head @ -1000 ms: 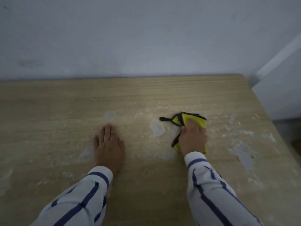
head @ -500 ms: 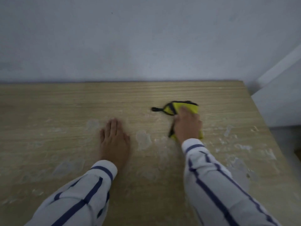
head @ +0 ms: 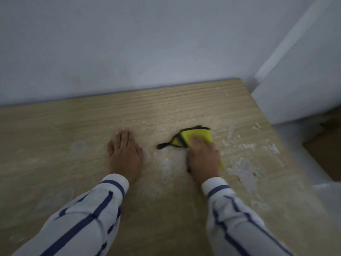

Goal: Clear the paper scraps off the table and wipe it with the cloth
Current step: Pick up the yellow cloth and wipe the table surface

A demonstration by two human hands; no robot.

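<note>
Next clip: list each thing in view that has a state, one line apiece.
Yellow cloth with black trim: bunched, flat on the table, pressed under the right hand.
Right hand: palm down on the cloth.
Left hand: flat, empty.
Light wooden table: smeared with whitish residue, thickest at right.

Dim, flat light from my feed; no clear source, no hard shadows. I see only a soft dark edge under the left hand [head: 125, 156] and along the sleeve behind it. Colours look grey-blue and washed out. The whole frame is soft, with motion smear: the right hand [head: 203, 159] is blurred at the fingertips, and the yellow cloth [head: 195, 138] under it has fuzzy edges. Pale smears on the desk [head: 55, 126] to the right of that hand show no crisp outline. Wide-angle bend: the desk's far edge tilts, and the sleeves [head: 77, 222] balloon toward the bottom corners. No glare anywhere.
</note>
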